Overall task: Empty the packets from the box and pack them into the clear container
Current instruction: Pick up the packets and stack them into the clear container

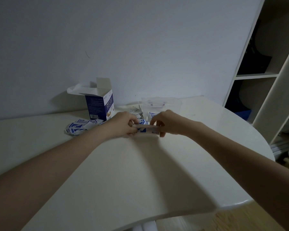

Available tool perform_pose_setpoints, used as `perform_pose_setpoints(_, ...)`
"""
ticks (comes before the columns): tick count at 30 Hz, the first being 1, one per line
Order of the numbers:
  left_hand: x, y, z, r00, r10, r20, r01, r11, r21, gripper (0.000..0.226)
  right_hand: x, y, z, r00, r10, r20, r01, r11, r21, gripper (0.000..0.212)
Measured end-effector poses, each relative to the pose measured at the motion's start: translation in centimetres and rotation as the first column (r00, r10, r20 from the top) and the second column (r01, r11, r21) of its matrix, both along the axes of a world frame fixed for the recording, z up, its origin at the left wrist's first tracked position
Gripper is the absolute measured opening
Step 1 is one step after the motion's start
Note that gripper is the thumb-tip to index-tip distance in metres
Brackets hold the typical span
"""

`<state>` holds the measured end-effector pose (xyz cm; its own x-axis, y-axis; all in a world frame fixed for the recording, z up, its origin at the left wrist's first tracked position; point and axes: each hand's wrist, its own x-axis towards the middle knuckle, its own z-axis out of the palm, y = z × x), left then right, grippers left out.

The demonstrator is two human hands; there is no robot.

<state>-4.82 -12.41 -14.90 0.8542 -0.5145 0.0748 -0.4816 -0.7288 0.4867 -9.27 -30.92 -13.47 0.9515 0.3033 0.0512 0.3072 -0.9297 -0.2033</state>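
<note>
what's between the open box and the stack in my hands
In the head view, loose packets lie on the table between the box and the held stack.

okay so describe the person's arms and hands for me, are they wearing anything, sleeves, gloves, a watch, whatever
Both forearms are bare as far as the frame shows, with no sleeve in view. The left hand and the right hand wear no gloves. No watch, bracelet or band shows at either wrist. The dim, slightly blurred picture does not show whether there are rings.

Dim, bluish light – soft arm shadows fall across the surface (pixel 123 172). Wide-angle bending at the edges; slight blur throughout
</note>
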Motion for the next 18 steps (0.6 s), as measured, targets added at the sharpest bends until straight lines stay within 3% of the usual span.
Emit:
perform_pose_setpoints(2, 1.0, -0.2, 1.5, 0.997, 0.055, -0.046, -0.064, 0.976, -0.21, 0.014, 0.9, -1.0, 1.4, 0.992, -0.046, 0.117, 0.036, 0.995, 0.088, 0.018)
perform_pose_setpoints(5, 2.3, -1.5, 4.0, 0.984, 0.107, -0.14, -0.168, 0.814, -0.556, 0.016, 2.6, -2.6, 4.1, 0.941, -0.196, 0.275, 0.095, 0.935, 0.342, 0.016)
perform_pose_setpoints(7, 3.2, -2.9, 5.2, 0.977, 0.156, -0.147, -0.214, 0.746, -0.631, 0.011, 4.0, -3.3, 5.4, 0.914, -0.278, 0.296, 0.123, 0.884, 0.451, 0.014)
perform_pose_setpoints(9, 4.3, -4.4, 5.8, 0.966, 0.252, -0.053, -0.241, 0.812, -0.532, 0.008, 5.4, -3.8, 6.1, 0.906, -0.332, 0.261, 0.187, 0.869, 0.458, 0.013)
perform_pose_setpoints(12, 6.3, -6.5, 6.2, 0.943, 0.298, 0.148, -0.276, 0.949, -0.149, 0.015, 7.2, -4.3, 6.5, 0.917, -0.375, 0.138, 0.312, 0.887, 0.34, 0.014)
perform_pose_setpoints(18, 8.6, -9.5, 5.3, 0.967, 0.192, 0.166, -0.235, 0.925, 0.299, 0.02, 10.6, -4.8, 5.0, 0.914, -0.393, -0.102, 0.396, 0.918, 0.008, 0.022)
